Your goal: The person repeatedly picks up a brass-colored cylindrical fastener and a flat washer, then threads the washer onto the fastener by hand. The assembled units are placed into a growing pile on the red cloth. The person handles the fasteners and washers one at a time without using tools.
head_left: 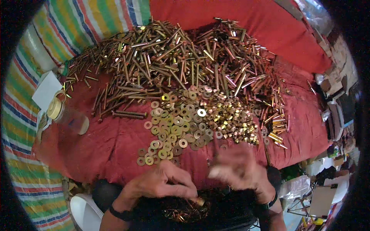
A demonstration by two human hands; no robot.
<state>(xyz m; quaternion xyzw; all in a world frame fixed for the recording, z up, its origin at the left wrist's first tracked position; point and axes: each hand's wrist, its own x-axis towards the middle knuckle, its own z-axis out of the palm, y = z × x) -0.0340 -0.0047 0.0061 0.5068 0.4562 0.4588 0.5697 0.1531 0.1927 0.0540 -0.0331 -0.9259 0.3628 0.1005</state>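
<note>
Assembly step, by appearance: left hand (162,183) pinches a brass piece (199,201) at the red cloth's (111,146) near edge — right hand (241,169) blurred, grip indeterminable. Next move likely needs a washer (183,143).

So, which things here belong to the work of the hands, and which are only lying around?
In use:
- left hand, pinching a small brass piece
- right hand, blurred
- washers
- nuts
- long bolts
- dark container with assembled pieces

Lying about:
- clear plastic bottle
- white paper
- striped sheet
</note>
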